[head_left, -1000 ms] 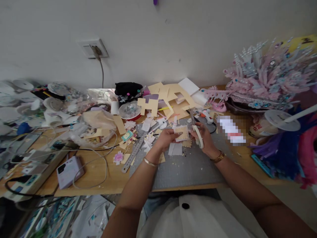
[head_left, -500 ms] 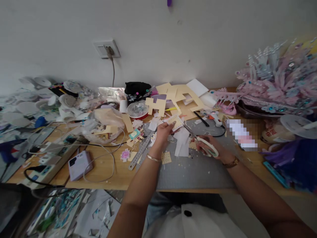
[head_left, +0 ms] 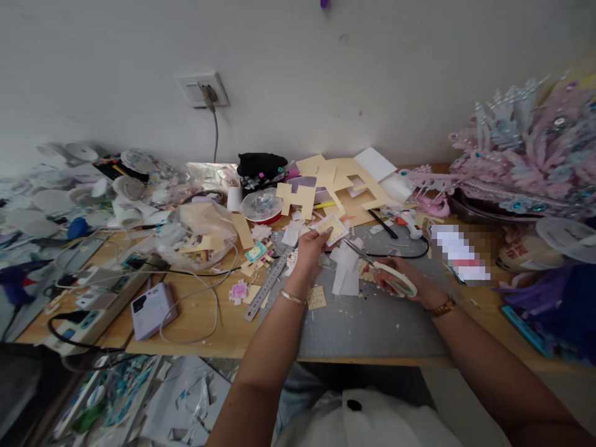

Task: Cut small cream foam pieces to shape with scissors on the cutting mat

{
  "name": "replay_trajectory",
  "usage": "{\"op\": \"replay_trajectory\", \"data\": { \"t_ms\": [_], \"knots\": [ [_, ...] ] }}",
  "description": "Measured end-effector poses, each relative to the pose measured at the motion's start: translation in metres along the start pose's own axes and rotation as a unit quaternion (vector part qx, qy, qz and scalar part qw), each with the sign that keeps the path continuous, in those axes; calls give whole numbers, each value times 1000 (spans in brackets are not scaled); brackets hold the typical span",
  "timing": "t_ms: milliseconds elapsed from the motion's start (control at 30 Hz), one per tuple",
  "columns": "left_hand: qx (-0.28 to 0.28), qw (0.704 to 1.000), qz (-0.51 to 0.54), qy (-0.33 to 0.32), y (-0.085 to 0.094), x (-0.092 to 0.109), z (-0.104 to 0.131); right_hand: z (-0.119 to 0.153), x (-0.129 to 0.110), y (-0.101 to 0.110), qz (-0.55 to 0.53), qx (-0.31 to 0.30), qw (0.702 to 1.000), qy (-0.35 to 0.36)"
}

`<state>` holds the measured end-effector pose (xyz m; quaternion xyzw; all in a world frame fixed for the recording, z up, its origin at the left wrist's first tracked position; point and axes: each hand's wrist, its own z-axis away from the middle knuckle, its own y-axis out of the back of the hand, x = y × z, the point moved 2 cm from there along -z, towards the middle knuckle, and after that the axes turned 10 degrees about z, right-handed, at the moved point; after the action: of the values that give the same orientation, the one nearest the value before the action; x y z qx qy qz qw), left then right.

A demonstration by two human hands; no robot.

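Between thumb and fingers, my left hand (head_left: 313,245) pinches a small cream card (head_left: 331,228) with a pale patterned surface. My right hand (head_left: 400,280) grips white-handled scissors (head_left: 395,279), whose metal blades point up and left toward the card's right edge. Whether the blades touch the card I cannot tell. White paper pieces (head_left: 347,267) lie under the scissors on a grey cutting mat (head_left: 372,329). A small patterned cream square (head_left: 316,297) rests beside my left wrist, and a metal ruler (head_left: 267,285) lies left of that forearm.
Cut cream cardboard (head_left: 347,177) is heaped at the back by the wall. A glue gun (head_left: 410,223) and a phone (head_left: 459,254) lie to the right, near pink beaded decorations (head_left: 516,155). On the left are a power strip (head_left: 93,307), a lilac box (head_left: 153,310) and loose cables.
The card has turned slightly in my left hand, and the scissor blades sit a little lower against its right side. The whole view has shifted slightly.
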<state>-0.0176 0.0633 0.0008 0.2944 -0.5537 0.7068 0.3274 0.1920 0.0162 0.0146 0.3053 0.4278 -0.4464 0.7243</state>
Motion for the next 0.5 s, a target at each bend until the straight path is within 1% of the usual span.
{"op": "replay_trajectory", "data": {
  "t_ms": [133, 267, 400, 500],
  "knots": [
    [9, 1000, -12, -1, 1, -2, -1, -1, -1, 0, 9, -6, 1000, -5],
    [1, 1000, -13, -2, -1, -3, 0, -1, -2, -1, 10, -16, 1000, 1],
    [2, 1000, 7, -2, -2, -3, 0, -3, 4, 3, 20, -12, 1000, -17],
    [6, 1000, 25, -1, -1, -2, -1, -5, 9, 6, 24, -26, 999, -33]
  ]
}}
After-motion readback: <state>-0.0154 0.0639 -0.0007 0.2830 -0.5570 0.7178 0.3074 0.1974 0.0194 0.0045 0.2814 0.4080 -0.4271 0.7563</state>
